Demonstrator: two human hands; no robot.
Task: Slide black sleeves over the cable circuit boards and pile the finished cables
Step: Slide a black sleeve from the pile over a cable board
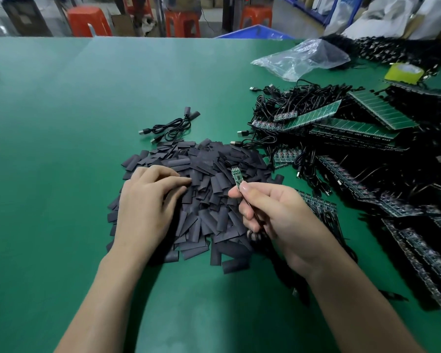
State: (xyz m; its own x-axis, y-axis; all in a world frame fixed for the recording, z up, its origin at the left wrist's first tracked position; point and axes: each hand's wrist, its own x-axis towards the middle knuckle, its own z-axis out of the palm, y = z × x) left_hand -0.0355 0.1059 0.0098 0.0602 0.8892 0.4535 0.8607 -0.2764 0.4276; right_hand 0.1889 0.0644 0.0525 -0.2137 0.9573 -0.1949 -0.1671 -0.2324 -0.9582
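the left hand is lying palm down on the pile of black sleeves, fingers loosely stretched and gripping nothing. the sleeves are flat, dark grey pieces. behind the pile, two sleeved cables are lying on the green table. the right hand is pinching a thin green circuit board between thumb and forefinger, tilted up over the pile. further right, tangled cables and board panels are crowding the table, a plastic bag behind them.

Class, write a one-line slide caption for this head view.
Right hand pinches a circuit board while left hand rests on the sleeve pile.
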